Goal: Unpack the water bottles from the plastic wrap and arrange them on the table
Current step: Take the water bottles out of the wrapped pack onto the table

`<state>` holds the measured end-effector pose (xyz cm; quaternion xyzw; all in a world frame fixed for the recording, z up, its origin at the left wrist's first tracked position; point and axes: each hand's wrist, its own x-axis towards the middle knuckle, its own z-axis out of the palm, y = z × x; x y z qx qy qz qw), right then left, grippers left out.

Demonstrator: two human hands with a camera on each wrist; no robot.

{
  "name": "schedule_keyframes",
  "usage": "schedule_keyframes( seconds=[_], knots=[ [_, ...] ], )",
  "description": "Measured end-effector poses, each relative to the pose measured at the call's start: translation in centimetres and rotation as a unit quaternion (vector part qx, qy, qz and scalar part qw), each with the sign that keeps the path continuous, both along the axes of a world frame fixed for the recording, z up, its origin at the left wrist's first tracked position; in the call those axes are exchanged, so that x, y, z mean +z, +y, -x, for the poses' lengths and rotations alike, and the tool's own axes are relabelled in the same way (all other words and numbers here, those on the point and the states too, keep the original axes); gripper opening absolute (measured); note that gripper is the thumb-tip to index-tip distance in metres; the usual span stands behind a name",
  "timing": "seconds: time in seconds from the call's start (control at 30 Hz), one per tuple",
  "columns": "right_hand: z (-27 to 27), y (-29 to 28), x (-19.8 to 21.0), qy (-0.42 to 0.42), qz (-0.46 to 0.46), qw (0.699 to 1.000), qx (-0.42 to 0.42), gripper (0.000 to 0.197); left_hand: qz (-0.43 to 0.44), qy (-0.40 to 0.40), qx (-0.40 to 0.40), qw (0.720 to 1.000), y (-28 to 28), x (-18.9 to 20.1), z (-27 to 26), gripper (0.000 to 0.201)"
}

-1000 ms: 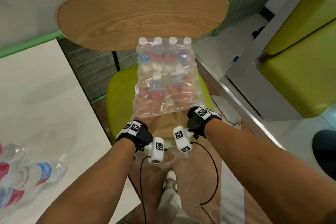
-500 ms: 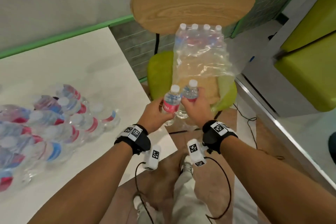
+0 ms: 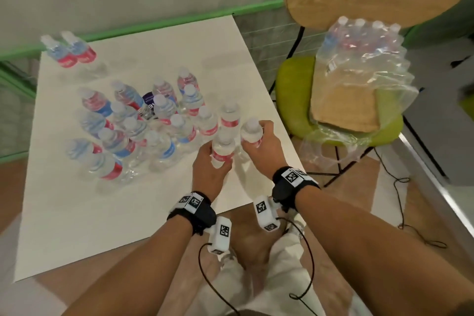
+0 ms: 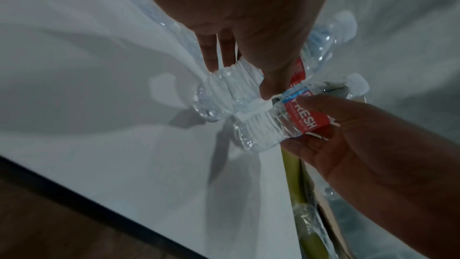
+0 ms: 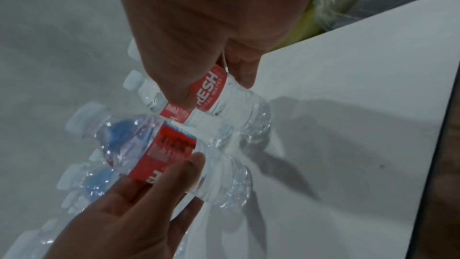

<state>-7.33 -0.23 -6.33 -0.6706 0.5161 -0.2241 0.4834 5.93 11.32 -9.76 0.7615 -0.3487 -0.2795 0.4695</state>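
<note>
From the wrists, each hand's fingers (image 5: 184,94) clasp a bottle (image 5: 224,101), hiding the chair (image 3: 295,100).

Bare forearms, no sleeves. Black wrist strap (image 3: 195,209) on left, black wrist strap (image 3: 292,185) on right, each bearing white square-code tags. White camera block (image 3: 220,235) and white camera block (image 3: 265,213) below wrists, thin black cables (image 3: 309,272) trailing. Light trousers (image 3: 282,277).
</note>
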Motion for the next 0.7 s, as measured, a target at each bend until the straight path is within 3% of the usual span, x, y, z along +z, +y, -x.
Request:
schedule_keyframes(
  seconds=[0.33,0.5,0.6,0.7],
  knots=[
    [-2.9,1.3,-1.8,-0.031,0.040,0.998,0.032,0.055,0.019,0.020,0.048,0.998,1.4,-1.1,-2.5,0.064],
    [-1.9,0.9,-2.5,-0.024,0.002,0.999,0.041,0.073,-0.056,0.003,0.062,0.996,2.8,-1.8,-2.5,0.078],
    [-0.5,0.5,-2.7,-0.003,-0.026,0.999,0.047,0.088,-0.088,-0.006,0.066,0.994,3.5,-2.1,-1.9,0.069],
    [1.1,-0.3,-2.6,0.007,-0.035,0.998,0.049,0.088,-0.124,0.013,0.062,0.990,3.5,-1.8,-0.5,0.059]
  ],
)
